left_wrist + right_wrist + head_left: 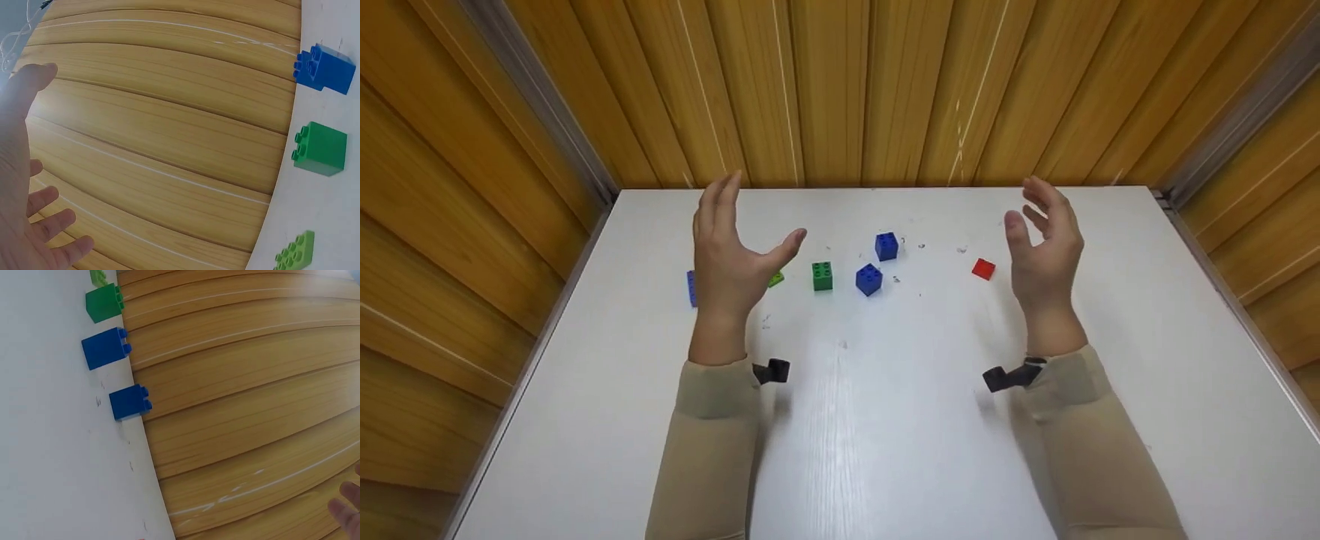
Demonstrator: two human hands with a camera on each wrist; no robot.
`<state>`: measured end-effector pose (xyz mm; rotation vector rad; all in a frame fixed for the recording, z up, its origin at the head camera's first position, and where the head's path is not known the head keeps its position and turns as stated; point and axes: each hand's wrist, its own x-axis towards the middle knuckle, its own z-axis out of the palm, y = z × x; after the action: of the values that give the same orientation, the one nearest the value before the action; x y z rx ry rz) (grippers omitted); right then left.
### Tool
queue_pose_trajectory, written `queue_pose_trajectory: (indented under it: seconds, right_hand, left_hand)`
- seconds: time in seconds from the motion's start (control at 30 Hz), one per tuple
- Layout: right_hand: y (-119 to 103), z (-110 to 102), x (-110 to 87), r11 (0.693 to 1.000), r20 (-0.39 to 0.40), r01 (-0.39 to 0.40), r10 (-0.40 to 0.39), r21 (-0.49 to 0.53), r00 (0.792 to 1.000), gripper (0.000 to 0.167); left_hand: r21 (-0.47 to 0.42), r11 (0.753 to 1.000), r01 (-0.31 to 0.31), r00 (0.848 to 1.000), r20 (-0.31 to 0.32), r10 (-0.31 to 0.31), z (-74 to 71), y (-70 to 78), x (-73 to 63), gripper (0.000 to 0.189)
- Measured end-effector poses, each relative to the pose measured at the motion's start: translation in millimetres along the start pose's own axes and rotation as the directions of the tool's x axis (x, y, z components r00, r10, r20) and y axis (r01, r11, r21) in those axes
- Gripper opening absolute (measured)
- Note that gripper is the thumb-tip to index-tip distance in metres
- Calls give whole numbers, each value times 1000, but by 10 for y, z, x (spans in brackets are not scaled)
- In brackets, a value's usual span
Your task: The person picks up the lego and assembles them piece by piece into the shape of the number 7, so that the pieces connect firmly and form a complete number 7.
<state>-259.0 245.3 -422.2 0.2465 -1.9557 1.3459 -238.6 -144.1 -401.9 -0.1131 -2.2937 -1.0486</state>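
Observation:
My left hand (pixel 727 262) is raised over the left part of the white table, thumb spread away from the fingers and nothing held. Below it lie a flat blue brick (pixel 691 289) and a light green brick (pixel 776 278), both partly hidden by the hand. On the right, my right hand (pixel 1046 259) hovers with loosely bent fingers and holds nothing; a flat red brick (pixel 983 269) lies just left of it. Between the hands stand a green brick (pixel 822 276) and two blue bricks, one nearer (pixel 869 280) and one farther back (pixel 887 246). Neither hand touches a brick.
The white table (pixel 885 435) ends at a yellow wood-panelled wall (pixel 832 90) behind the bricks. Metal posts (pixel 540 90) stand at the corners. Small dark marks (pixel 921 246) dot the tabletop near the blue bricks. A black camera mount (pixel 772 371) sits on each wrist.

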Motion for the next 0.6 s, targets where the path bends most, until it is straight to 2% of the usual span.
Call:
queue_pose_trajectory:
  seconds: [0.2, 0.37, 0.47, 0.6]
  right_hand:
    - [-16, 296, -103, 986, -16, -15, 18, 165, 1000, 60]
    - [79, 507, -266, 950, 46, -130, 121, 285, 992, 61]
    - [140, 610, -343, 930, 116, -229, 204, 286, 972, 59]
    - [185, 701, -429, 927, 186, -295, 255, 233, 949, 58]
  left_hand:
    - [-83, 995, 52, 997, 54, -48, 170, -35, -24, 98]
    - [-146, 983, 108, 991, 96, -95, 302, -119, -57, 90]
    - [-176, 971, 163, 981, 131, -141, 397, -184, -91, 82]
    - [-176, 950, 258, 954, 202, -221, 537, -274, -148, 73]
